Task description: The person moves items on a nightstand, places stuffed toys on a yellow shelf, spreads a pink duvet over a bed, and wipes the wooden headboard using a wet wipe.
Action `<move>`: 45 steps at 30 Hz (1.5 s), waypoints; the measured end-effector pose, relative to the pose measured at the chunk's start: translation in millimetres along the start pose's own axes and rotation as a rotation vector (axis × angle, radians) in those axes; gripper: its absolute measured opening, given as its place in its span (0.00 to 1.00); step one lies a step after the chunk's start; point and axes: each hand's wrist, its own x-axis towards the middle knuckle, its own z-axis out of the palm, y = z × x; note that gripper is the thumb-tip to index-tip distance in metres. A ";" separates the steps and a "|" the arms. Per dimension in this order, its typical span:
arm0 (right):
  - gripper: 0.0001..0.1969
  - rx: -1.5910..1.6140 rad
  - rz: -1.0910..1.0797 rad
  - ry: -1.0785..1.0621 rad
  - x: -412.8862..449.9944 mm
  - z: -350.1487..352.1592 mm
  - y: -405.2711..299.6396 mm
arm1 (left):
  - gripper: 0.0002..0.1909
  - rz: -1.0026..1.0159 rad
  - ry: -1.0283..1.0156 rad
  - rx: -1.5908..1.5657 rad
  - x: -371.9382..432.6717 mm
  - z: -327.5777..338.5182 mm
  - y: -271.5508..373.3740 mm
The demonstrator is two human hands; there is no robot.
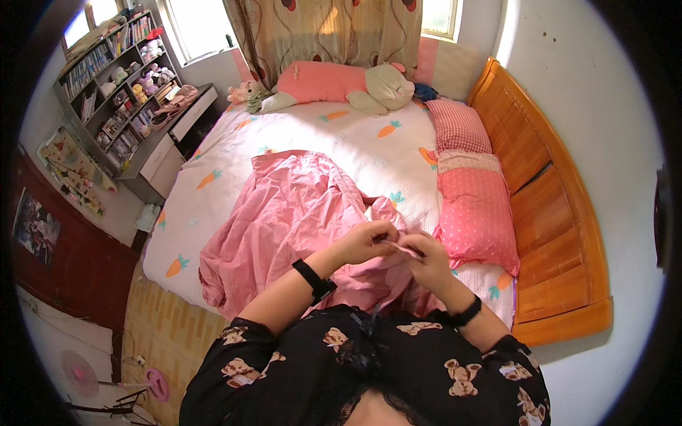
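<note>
A pink cloth garment (298,207) lies rumpled across the bed, its wide part spread to the left and its near edge close to my body. My left hand (367,242) pinches a narrow fold of the pink fabric between thumb and fingers. Right beside it, my right hand (428,261) grips the same strip of fabric, the fingers curled over it. The two hands nearly touch, above the garment's right part. Whether a button or other fastener is between the fingers cannot be told. Both wrists wear black bands.
The bed has a white quilted cover (213,213) with carrot patterns. Pink pillows (474,207) lie at the right against a wooden headboard (549,213). A large plush pig (330,82) rests at the far edge. A bookshelf (96,80) and a pink fan (80,373) are at the left.
</note>
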 end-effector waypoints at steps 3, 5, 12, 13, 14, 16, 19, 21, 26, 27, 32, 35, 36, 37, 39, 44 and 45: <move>0.02 0.056 -0.083 0.080 -9.2 -33.8 -20.2 | 0.10 0.115 -0.321 0.067 11.7 -7.6 -4.6; 0.11 -0.111 -0.187 0.074 -28.4 -70.4 -35.7 | 0.15 0.290 -0.432 0.218 24.9 0.4 -21.0; 0.08 -0.360 -0.213 0.451 -121.7 -165.6 -90.1 | 0.26 0.116 -0.663 0.323 47.9 33.5 -57.4; 0.06 -0.414 -0.172 0.571 -144.1 -182.1 -90.6 | 0.26 0.129 -0.681 0.303 48.2 38.1 -64.9; 0.05 -0.462 -0.123 0.691 -166.8 -199.3 -91.9 | 0.27 0.165 -0.681 0.311 50.2 40.4 -73.0; 0.03 -0.485 -0.084 0.812 -170.3 -208.0 -101.2 | 0.26 0.101 -0.575 0.335 38.7 42.6 -106.0; 0.08 -0.344 0.023 1.004 -190.4 -222.6 -104.2 | 0.20 -0.138 -0.372 0.588 3.7 34.5 -164.3; 0.08 -0.330 0.048 1.020 -215.2 -236.2 -96.8 | 0.15 -0.236 -0.402 0.706 -17.8 35.9 -185.0; 0.08 -0.316 0.296 1.211 -268.3 -261.1 -79.4 | 0.18 -0.694 -1.498 0.336 -60.4 72.0 -155.9; 0.08 -0.304 0.320 1.234 -271.8 -264.9 -81.2 | 0.22 -0.668 -1.425 0.169 -67.7 67.4 -157.1; 0.06 -0.235 0.202 1.283 -294.0 -270.6 -96.0 | 0.10 -0.400 -0.860 0.655 -52.6 22.8 -206.9; 0.05 -0.369 0.192 1.384 -278.6 -271.9 -127.0 | 0.08 -0.318 -0.481 0.734 -34.3 29.8 -211.3; 0.06 -0.466 0.170 1.434 -282.4 -273.7 -124.1 | 0.08 -0.284 -0.471 0.747 -27.7 33.2 -207.9; 0.06 -0.468 0.169 1.440 -285.8 -277.3 -125.5 | 0.08 -0.249 -0.460 0.760 -21.8 35.8 -206.1; 0.06 -0.415 0.153 1.364 -297.3 -285.8 -133.7 | 0.08 -0.209 -0.344 0.745 -12.0 39.0 -207.0; 0.07 -0.418 0.265 1.537 -302.0 -277.7 -151.2 | 0.08 -0.230 -0.150 0.812 25.2 37.6 -204.3; 0.08 -0.449 0.220 1.548 -319.0 -282.1 -155.8 | 0.08 -0.230 -0.206 0.810 33.7 37.6 -204.4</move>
